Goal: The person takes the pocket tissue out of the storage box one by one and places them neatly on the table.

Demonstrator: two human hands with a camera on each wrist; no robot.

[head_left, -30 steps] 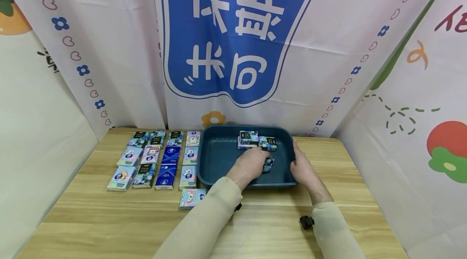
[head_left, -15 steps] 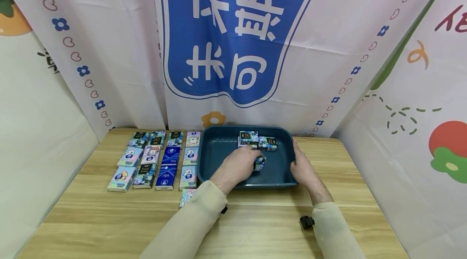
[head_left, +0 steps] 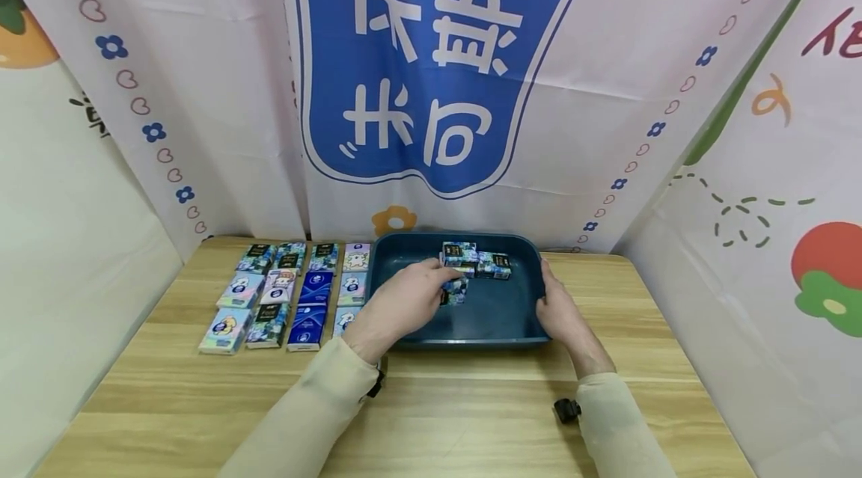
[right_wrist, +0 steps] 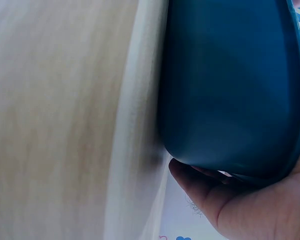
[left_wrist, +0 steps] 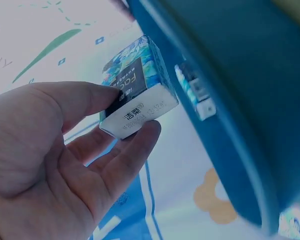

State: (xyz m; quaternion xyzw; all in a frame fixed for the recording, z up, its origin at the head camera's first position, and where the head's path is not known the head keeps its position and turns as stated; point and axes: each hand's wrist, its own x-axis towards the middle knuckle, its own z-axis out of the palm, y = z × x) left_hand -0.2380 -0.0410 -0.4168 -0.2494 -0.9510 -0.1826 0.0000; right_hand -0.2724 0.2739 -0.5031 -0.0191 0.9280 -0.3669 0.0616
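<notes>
My left hand pinches a small tissue pack with a blue-green floral print and a black label. The left wrist view shows the thumb on the label face and fingertips under the white end of the same pack. It is over the dark teal plastic basin, left of its middle. My right hand grips the basin's right end; in the right wrist view, fingers of that hand lie against the outer wall. Inside, a floral pack sits atop another pack, with a second floral pack beside them.
Left of the basin, tissue packs lie in columns: floral ones, dark blue ones and pastel cartoon ones. My left forearm passes over the front of the rightmost column. A printed cloth hangs behind the wooden table.
My left hand has moved left across the basin, carrying the floral tissue pack. My left sleeve now covers the pastel pack nearest the front. The right hand and basin have stayed put.
</notes>
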